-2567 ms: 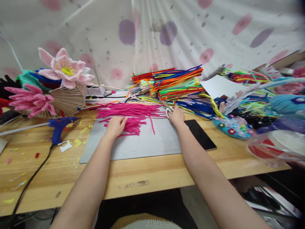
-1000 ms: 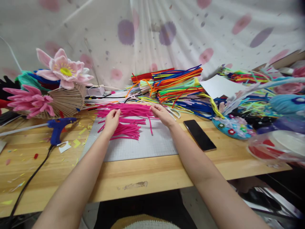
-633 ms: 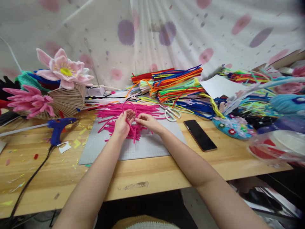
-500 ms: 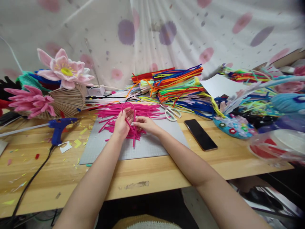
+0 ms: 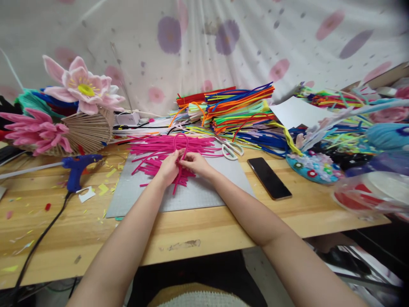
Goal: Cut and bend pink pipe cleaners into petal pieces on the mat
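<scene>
Magenta stem point(image 5: 181, 135) in both hands point(image 5: 169, 169) point(image 5: 196, 163)

The wooden workbench point(image 5: 172, 228) before me carries a grey cutting mat point(image 5: 207, 194), a black smartphone point(image 5: 269, 178) lying just right of it and, on the left, a blue hot-glue gun point(image 5: 75, 172) near yellow scraps point(image 5: 102, 189).

The thin magenta stems point(image 5: 159, 146) look fuzzy and matt, the pale wooden desk point(image 5: 191, 226) mostly smooth, the black rectangular phone point(image 5: 270, 178) glossy
</scene>
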Demonstrator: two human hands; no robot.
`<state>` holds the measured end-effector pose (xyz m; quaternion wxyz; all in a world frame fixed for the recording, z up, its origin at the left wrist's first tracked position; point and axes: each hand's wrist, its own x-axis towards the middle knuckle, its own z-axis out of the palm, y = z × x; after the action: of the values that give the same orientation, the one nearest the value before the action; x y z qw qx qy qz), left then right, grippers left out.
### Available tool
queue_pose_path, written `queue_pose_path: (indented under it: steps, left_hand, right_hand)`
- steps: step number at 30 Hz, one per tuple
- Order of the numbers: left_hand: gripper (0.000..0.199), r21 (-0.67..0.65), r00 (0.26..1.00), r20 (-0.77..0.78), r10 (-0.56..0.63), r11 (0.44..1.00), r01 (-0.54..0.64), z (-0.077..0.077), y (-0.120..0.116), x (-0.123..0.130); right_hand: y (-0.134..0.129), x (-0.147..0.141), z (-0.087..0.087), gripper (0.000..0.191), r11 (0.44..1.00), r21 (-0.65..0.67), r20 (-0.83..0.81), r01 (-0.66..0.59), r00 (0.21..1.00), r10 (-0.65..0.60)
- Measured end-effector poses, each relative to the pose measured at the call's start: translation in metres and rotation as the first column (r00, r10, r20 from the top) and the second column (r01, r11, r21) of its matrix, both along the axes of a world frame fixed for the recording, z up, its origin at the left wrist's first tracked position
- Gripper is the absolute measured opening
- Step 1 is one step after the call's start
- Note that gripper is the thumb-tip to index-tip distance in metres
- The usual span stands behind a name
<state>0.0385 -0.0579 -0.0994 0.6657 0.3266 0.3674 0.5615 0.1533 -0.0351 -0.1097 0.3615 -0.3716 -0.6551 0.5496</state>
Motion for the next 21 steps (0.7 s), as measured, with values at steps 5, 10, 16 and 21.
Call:
queue_pose_path:
  steps: [5,10,16,21]
  left_hand:
    - [0.017,-0.088,0.988,-0.093,-0.126,0.989,0.118,0.009,-0.011,-0.005]
    - [0.018,-0.136,0.966,-0.182,-0.182,0.978,0.158,0.012,-0.012,-0.005]
    - [0.021,-0.152,0.947,-0.202,-0.248,0.964,0.219,0.015,-0.009,-0.008]
    - [0.012,-0.158,0.942,-0.102,-0.321,0.940,0.303,0.023,-0.015,-0.008]
  right_hand:
    - [0.005,0.010,0.009,0.017,0.988,0.152,0.124,0.007,0.992,-0.026]
    - [0.003,0.015,0.016,0.018,0.987,0.113,0.181,-0.111,0.979,0.089]
    - [0.002,0.020,0.022,0.027,0.995,0.026,0.046,-0.098,0.994,0.097]
    - [0.009,0.031,0.021,0.030,0.998,-0.048,-0.141,-0.028,0.990,0.021]
